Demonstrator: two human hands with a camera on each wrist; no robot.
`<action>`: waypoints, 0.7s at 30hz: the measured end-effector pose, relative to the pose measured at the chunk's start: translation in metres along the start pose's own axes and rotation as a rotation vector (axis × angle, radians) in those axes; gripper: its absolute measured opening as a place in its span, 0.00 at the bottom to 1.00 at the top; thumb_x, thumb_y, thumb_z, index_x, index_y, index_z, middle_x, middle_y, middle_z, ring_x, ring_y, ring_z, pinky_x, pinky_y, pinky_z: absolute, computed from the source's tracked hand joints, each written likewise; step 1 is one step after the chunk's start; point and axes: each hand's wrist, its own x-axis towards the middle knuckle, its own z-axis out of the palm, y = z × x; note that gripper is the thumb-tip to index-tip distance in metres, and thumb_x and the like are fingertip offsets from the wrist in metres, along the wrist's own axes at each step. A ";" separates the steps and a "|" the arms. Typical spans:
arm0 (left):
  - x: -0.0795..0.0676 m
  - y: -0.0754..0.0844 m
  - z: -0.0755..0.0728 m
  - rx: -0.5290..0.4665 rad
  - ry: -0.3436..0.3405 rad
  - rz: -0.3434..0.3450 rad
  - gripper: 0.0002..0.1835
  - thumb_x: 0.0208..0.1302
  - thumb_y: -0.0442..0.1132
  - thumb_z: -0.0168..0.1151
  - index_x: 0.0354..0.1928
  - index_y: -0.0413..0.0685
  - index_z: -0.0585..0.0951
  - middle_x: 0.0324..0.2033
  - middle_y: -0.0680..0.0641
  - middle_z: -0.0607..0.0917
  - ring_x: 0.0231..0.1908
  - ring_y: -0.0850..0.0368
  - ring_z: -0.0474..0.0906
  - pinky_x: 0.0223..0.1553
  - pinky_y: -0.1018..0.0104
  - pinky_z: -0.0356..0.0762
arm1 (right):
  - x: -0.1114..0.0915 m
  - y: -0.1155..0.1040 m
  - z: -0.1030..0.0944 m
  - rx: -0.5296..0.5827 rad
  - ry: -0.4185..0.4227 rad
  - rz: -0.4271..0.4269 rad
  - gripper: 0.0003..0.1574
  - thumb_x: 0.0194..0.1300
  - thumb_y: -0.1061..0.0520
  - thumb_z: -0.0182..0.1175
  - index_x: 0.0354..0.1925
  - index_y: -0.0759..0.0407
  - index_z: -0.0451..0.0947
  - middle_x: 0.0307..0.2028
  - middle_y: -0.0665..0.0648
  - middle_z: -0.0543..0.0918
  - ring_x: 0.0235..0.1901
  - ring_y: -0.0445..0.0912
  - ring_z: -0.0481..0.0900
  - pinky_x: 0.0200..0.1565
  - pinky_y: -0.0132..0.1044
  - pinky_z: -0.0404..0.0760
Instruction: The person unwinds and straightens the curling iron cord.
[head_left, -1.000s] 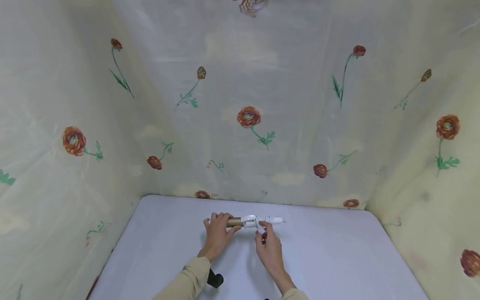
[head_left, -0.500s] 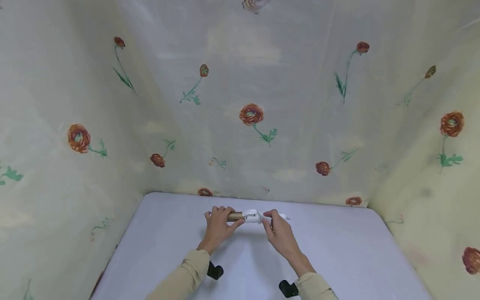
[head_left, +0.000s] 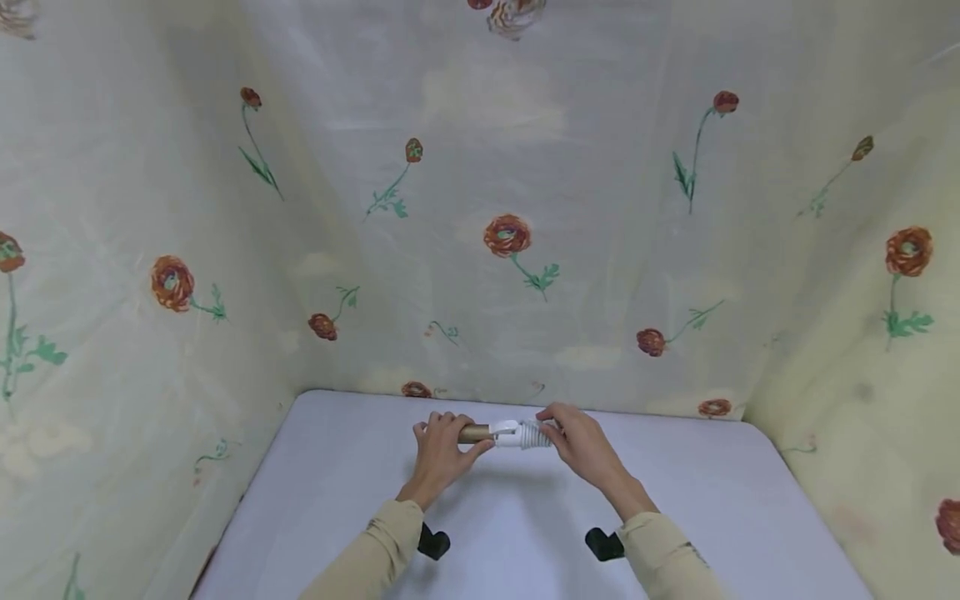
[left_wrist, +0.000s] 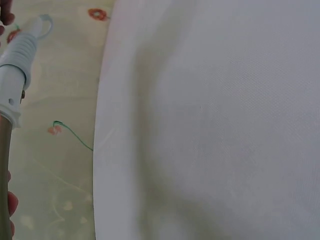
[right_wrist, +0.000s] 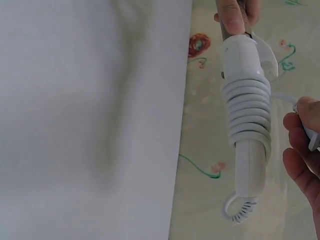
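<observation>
A curling iron (head_left: 506,433) with a bronze barrel and a white handle is held level above the table. My left hand (head_left: 438,454) grips its barrel, with fingertips (left_wrist: 12,202) showing beside it in the left wrist view. White cord (right_wrist: 248,112) is wound round the handle in several coils. My right hand (head_left: 588,446) pinches the free end of this cord, where part of a white plug (right_wrist: 312,137) shows between thumb and fingers. A short curly strain relief (right_wrist: 242,212) loops out of the handle's end.
Below the hands is a white table (head_left: 517,525) with rounded far corners. Flower-printed curtain (head_left: 600,250) surrounds it at the back and sides. A black piece sits under each sleeve, one on the left (head_left: 433,543) and one on the right (head_left: 603,544).
My right hand has moved right and slightly up, round the handle with the cord, and now lies near the handle's end. The left hand keeps its grip on the barrel.
</observation>
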 end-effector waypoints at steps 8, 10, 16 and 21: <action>-0.002 -0.005 -0.007 -0.023 -0.027 0.026 0.25 0.50 0.66 0.65 0.39 0.56 0.81 0.32 0.53 0.82 0.35 0.56 0.68 0.40 0.55 0.56 | 0.008 0.026 -0.009 0.100 -0.053 -0.007 0.10 0.64 0.59 0.60 0.45 0.57 0.79 0.38 0.55 0.84 0.32 0.42 0.78 0.33 0.33 0.77; -0.002 -0.007 -0.010 -0.034 -0.039 0.039 0.24 0.50 0.66 0.65 0.39 0.56 0.81 0.32 0.53 0.82 0.35 0.56 0.68 0.40 0.56 0.56 | 0.008 0.032 -0.011 0.124 -0.089 0.025 0.11 0.65 0.57 0.60 0.46 0.57 0.79 0.39 0.55 0.84 0.33 0.42 0.78 0.34 0.34 0.77; -0.002 -0.015 -0.015 -0.083 -0.126 0.056 0.24 0.52 0.67 0.62 0.40 0.58 0.82 0.32 0.55 0.82 0.34 0.59 0.67 0.39 0.58 0.54 | 0.004 0.047 -0.008 0.239 -0.158 0.115 0.11 0.66 0.58 0.58 0.46 0.58 0.78 0.42 0.59 0.83 0.34 0.45 0.77 0.33 0.34 0.77; -0.004 -0.024 -0.020 -0.141 -0.199 0.042 0.23 0.52 0.66 0.63 0.41 0.59 0.82 0.31 0.56 0.81 0.32 0.61 0.64 0.38 0.60 0.52 | -0.002 0.057 0.004 0.303 -0.174 0.134 0.13 0.67 0.53 0.58 0.48 0.55 0.77 0.43 0.57 0.82 0.34 0.44 0.78 0.33 0.32 0.77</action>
